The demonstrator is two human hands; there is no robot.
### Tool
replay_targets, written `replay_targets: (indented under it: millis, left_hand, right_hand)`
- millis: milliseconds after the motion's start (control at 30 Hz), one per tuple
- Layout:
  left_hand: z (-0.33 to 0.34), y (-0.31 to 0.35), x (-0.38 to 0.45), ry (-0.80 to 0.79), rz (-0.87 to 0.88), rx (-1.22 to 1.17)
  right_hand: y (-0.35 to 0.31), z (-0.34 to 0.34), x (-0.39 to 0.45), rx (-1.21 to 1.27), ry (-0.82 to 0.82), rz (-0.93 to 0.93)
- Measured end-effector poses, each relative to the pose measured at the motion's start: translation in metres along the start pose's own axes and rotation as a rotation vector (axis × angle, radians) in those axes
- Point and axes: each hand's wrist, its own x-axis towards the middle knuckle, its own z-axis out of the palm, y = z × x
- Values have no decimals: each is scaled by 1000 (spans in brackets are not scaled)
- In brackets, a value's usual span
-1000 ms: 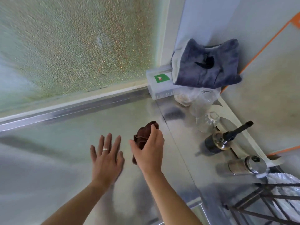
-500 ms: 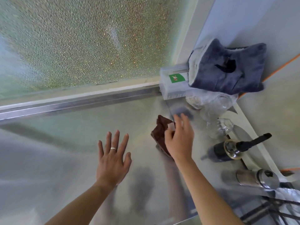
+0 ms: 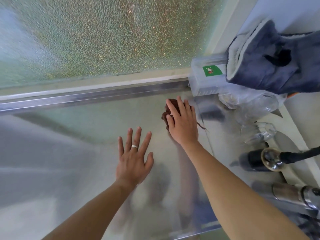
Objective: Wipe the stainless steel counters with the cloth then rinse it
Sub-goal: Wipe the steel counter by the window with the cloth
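A dark brown cloth (image 3: 165, 113) lies bunched on the stainless steel counter (image 3: 72, 153) near its back rail. My right hand (image 3: 183, 122) presses flat on top of the cloth with straight fingers, hiding most of it. A loose thread of the cloth trails out to the right of the hand. My left hand (image 3: 134, 159), with a ring on one finger, rests flat on the bare counter with fingers spread, a little nearer to me and to the left of the cloth.
A frosted window (image 3: 103, 37) rises behind the counter's raised back rail (image 3: 97, 96). At the right stand a clear plastic box (image 3: 207, 82), a blue-grey towel (image 3: 273, 61), crumpled plastic bags (image 3: 251, 108), a black-handled pot (image 3: 266, 159) and a steel flask (image 3: 294, 196).
My right hand has pushed the cloth farther back toward the rail and flattened from gripping it to pressing on it. My left hand stays flat on the counter.
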Motion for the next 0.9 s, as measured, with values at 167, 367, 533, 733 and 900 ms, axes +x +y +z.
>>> replay_targets:
  millis: [167, 367, 533, 733, 900]
  left_hand:
    - [-1, 0, 0, 6, 11, -8]
    - [-8, -2, 1, 73, -4, -165]
    - [-19, -21, -4, 204, -35, -329]
    - [-27, -68, 1, 230, -423, -239]
    - [-21, -72, 6, 173, -455, -163]
  right_hand:
    - [-8, 3, -10, 55, 8, -34]
    - [-54, -2, -88, 251, 56, -95]
    - [-38, -17, -119, 467, 176, -165]
    - [4, -6, -62, -50, 199, 326]
    - [-20, 13, 2, -83, 167, 254]
